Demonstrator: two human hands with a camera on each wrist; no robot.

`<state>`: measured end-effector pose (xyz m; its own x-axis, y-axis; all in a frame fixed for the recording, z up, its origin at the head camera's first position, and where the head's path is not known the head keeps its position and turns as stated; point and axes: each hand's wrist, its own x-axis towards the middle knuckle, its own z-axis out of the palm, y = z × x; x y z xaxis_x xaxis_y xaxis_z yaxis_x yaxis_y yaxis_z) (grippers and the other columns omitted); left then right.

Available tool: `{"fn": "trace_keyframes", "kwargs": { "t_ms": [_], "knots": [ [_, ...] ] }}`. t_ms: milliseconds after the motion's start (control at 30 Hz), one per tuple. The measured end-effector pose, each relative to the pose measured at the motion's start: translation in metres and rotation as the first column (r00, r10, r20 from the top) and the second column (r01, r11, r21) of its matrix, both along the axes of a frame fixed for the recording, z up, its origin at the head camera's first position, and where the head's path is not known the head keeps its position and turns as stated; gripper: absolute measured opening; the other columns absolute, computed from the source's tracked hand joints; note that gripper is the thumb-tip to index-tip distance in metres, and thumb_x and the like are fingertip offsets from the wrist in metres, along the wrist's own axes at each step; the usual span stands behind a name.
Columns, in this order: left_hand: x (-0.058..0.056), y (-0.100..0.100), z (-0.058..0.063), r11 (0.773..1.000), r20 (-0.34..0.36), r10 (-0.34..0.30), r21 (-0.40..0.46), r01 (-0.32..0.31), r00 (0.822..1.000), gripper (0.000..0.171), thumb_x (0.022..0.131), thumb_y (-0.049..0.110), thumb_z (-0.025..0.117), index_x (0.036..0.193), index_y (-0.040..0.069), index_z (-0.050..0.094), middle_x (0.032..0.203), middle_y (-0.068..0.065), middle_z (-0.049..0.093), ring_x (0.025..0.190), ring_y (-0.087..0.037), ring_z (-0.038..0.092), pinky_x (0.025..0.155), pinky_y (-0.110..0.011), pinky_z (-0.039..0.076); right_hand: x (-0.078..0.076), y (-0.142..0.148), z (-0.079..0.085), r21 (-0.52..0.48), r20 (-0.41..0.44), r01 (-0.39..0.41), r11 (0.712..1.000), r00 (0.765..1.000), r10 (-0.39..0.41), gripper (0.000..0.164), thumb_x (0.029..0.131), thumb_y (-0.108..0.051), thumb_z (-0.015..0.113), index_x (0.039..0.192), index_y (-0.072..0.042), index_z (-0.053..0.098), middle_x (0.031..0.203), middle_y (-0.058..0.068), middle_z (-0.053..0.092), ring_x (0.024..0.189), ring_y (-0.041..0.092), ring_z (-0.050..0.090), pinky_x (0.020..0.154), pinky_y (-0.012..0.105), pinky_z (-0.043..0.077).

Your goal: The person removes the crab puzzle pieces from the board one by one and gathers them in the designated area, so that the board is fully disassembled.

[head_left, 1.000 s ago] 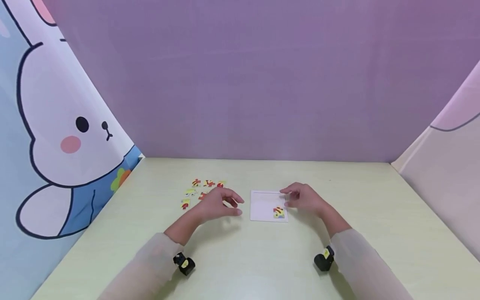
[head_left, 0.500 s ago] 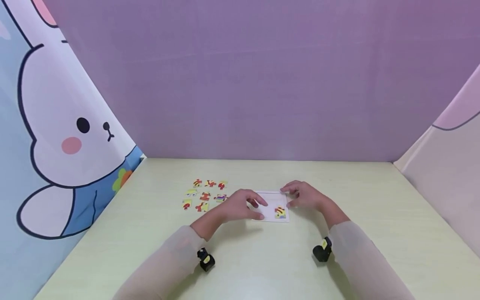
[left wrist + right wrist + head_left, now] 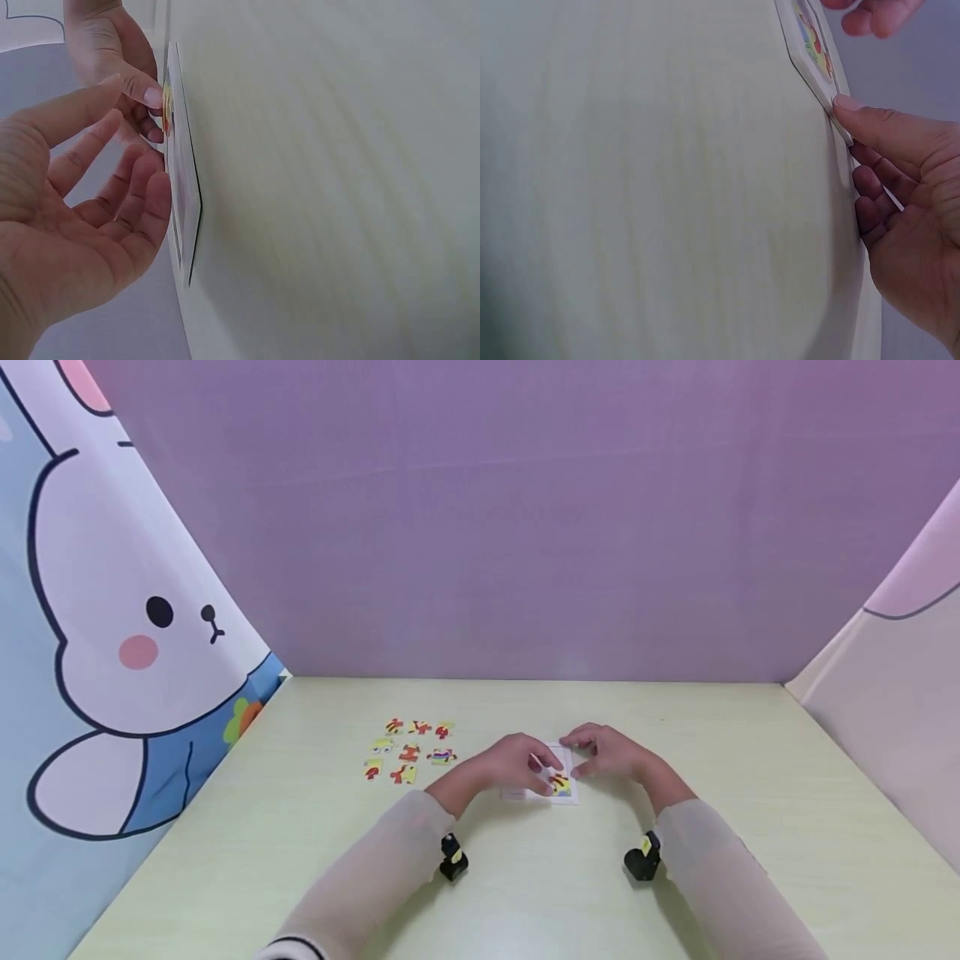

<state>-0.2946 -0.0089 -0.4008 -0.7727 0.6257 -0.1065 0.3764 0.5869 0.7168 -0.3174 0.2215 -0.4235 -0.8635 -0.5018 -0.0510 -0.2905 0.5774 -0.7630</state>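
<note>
A shallow white puzzle board (image 3: pixel 516 794) lies flat on the table, with a yellow and red puzzle piece (image 3: pixel 560 785) in its near right corner. Above the board hovers the left hand (image 3: pixel 517 763), its thumb and index finger apart near that piece. Nothing shows between the left fingers (image 3: pixel 157 196) in the left wrist view. The right hand (image 3: pixel 611 753) holds the board by its far right corner and right side. In the right wrist view, the right thumb (image 3: pixel 849 103) rests on the board's rim. Part of the board is hidden under the left hand.
Several loose puzzle pieces (image 3: pixel 409 752) lie spread out left of the board on the pale table (image 3: pixel 525 893). A purple cloth (image 3: pixel 525 527) rises behind the table. At the left stands a cloth with a printed rabbit (image 3: pixel 135 593).
The left hand has moved right from beside the loose pieces to above the board, near the placed piece. The right hand stays at the board's edge.
</note>
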Motion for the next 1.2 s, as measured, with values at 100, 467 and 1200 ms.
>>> {"fn": "trace_keyframes", "kwargs": {
  "t_ms": [100,467,1200],
  "knots": [
    [-0.002,0.005,-0.001,1.0,0.004,-0.018,0.003,0.018,1.0,0.029,0.078,0.01,0.082,0.106,0.015,0.075,0.1,0.006,0.07,0.094,-0.009,0.061,0.086,-0.024,0.047,0.0,0.001,-0.001,-0.018,-0.012,-0.015,1.0,1.0,0.015,0.056,0.078,-0.004,0.08,0.13,0.003,0.059,0.133,0.021,0.052,0.123,0.04,0.045,0.105,0.056,0.035],
    [-0.005,0.019,-0.003,0.993,-0.053,-0.058,-0.109,0.052,0.997,0.032,0.077,0.009,0.083,0.108,0.009,0.074,0.088,0.009,0.068,0.08,-0.003,0.057,0.076,-0.018,0.045,0.004,0.002,0.003,-0.033,-0.015,-0.034,0.999,0.999,0.033,0.055,0.079,-0.001,0.077,0.13,0.005,0.058,0.133,0.022,0.051,0.124,0.04,0.043,0.106,0.056,0.034],
    [0.001,0.001,0.002,0.998,-0.017,-0.044,-0.049,0.044,0.999,0.021,0.073,0.006,0.086,0.091,0.011,0.075,0.079,0.009,0.066,0.075,-0.005,0.058,0.071,-0.019,0.048,0.005,0.001,0.004,-0.002,0.024,0.023,1.0,0.999,-0.022,0.056,0.079,-0.003,0.078,0.132,-0.001,0.06,0.135,0.017,0.049,0.125,0.037,0.042,0.107,0.055,0.031]
  ]
}}
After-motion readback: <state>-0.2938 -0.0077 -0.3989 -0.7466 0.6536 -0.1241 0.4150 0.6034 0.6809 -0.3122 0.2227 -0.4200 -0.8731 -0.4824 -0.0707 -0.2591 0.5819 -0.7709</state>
